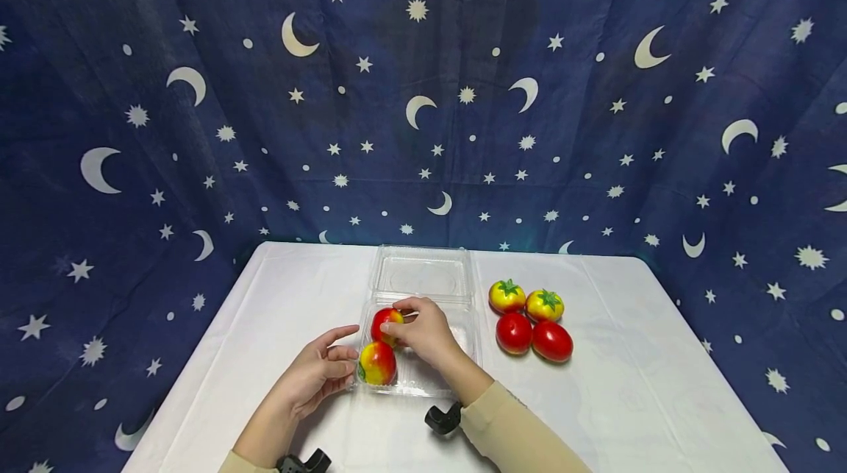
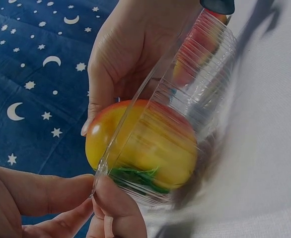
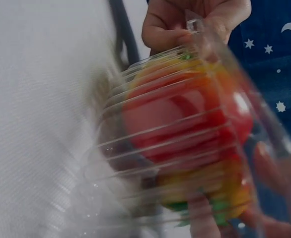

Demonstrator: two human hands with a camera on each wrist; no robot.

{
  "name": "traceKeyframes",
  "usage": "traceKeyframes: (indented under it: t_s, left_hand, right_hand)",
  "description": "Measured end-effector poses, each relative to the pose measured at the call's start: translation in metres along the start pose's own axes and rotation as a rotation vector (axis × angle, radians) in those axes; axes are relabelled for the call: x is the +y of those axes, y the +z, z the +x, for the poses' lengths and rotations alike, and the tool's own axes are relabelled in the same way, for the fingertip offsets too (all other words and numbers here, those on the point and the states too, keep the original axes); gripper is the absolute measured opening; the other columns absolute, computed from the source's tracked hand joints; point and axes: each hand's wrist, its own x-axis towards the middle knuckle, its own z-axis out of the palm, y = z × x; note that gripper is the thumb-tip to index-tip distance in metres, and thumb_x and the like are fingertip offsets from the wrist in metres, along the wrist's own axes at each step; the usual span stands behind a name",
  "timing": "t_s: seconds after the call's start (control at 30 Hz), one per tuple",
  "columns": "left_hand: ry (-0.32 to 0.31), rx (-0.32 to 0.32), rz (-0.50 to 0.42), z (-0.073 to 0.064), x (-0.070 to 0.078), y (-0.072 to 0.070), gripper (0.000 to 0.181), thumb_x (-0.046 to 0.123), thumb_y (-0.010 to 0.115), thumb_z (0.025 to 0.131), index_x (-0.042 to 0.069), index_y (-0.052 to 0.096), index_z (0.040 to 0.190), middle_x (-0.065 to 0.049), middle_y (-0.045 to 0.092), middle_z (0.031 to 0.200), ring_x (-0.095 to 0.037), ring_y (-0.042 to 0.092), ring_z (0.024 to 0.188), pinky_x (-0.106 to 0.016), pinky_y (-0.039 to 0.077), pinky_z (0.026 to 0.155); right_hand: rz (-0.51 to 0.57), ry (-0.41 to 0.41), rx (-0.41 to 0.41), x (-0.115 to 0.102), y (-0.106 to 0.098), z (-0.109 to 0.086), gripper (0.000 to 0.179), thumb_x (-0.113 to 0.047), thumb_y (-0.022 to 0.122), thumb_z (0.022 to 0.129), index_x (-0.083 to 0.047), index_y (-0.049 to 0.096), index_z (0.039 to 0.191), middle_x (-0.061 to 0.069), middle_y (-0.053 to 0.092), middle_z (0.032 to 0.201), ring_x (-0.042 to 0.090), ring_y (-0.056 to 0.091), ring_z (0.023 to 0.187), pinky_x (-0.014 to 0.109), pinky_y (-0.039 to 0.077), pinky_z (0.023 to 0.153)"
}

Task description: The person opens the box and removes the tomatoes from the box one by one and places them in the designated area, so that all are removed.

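A clear plastic clamshell box (image 1: 423, 388) lies on the table with its lid (image 1: 423, 274) folded back. Its left rim is pinched between thumb and finger of my left hand (image 1: 317, 374). Inside, near that rim, one red-and-yellow tomato (image 1: 378, 364) with green leaves rests on its side; the left wrist view shows this tomato (image 2: 140, 144) through the ribbed wall. Just behind it my right hand (image 1: 426, 333) holds a second red-and-yellow tomato (image 1: 384, 326) in the box. The right wrist view, partly blurred, shows green leaves on this second tomato (image 3: 220, 193) and fingers against it.
Right of the box sit two yellow-and-red tomatoes (image 1: 507, 296) with green star-shaped tops. Two smooth red tomatoes (image 1: 552, 341) lie in front of them. A white cloth covers the table (image 1: 635, 385). Behind hangs a dark blue curtain (image 1: 397, 90) with moons and stars.
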Motion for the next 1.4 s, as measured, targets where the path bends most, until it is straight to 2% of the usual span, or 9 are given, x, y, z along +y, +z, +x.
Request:
traceKeyframes:
  t_s: [0.23, 0.43, 0.7, 1.1, 1.4]
  left_hand:
    - [-0.001, 0.001, -0.005, 0.0, 0.0004, 0.0003, 0.082, -0.006, 0.066, 0.094, 0.001, 0.028, 0.166, 0.001, 0.067, 0.1, -0.011, 0.064, 0.076, -0.024, 0.059, 0.072]
    - [0.009, 0.005, 0.006, 0.0, 0.0001, -0.0007, 0.082, -0.006, 0.065, 0.094, 0.001, 0.028, 0.167, 0.001, 0.067, 0.101, -0.011, 0.064, 0.076, -0.024, 0.059, 0.072]
    - [0.006, 0.018, 0.015, 0.0002, -0.0002, 0.0001, 0.081, -0.005, 0.066, 0.094, 0.002, 0.03, 0.166, 0.001, 0.067, 0.101, -0.012, 0.064, 0.077, -0.025, 0.059, 0.072]
    - [0.015, 0.02, 0.013, -0.0012, 0.0002, -0.0006, 0.083, -0.006, 0.066, 0.093, 0.001, 0.029, 0.166, 0.001, 0.066, 0.101, -0.011, 0.064, 0.077, -0.025, 0.059, 0.072]
    - [0.019, 0.017, 0.013, -0.0028, 0.0005, -0.0021, 0.082, -0.006, 0.065, 0.093, 0.001, 0.029, 0.166, 0.0, 0.066, 0.102, -0.011, 0.063, 0.077, -0.025, 0.059, 0.072]
  right_hand:
    - [-0.067, 0.009, 0.049, -0.0003, 0.0018, -0.0014, 0.042, -0.018, 0.094, 0.082, -0.005, 0.072, 0.114, 0.01, 0.071, 0.108, 0.017, 0.071, 0.086, 0.03, 0.065, 0.067]
    - [-0.11, 0.001, 0.072, -0.003, 0.0008, -0.004, 0.039, -0.016, 0.094, 0.082, -0.006, 0.071, 0.112, 0.009, 0.071, 0.107, 0.017, 0.069, 0.088, 0.03, 0.065, 0.069]
    - [-0.085, -0.014, 0.056, -0.0017, -0.0013, -0.0034, 0.036, -0.008, 0.092, 0.082, -0.004, 0.072, 0.112, 0.012, 0.073, 0.112, 0.018, 0.073, 0.091, 0.03, 0.066, 0.069]
    - [-0.102, -0.009, 0.043, -0.0047, -0.0048, -0.0057, 0.037, -0.008, 0.09, 0.083, -0.007, 0.075, 0.116, 0.012, 0.073, 0.115, 0.02, 0.071, 0.095, 0.034, 0.067, 0.077]
    - [-0.08, 0.003, 0.034, -0.0064, -0.0054, -0.0066, 0.037, -0.004, 0.088, 0.084, -0.006, 0.075, 0.119, 0.014, 0.072, 0.117, 0.024, 0.071, 0.099, 0.035, 0.067, 0.078]
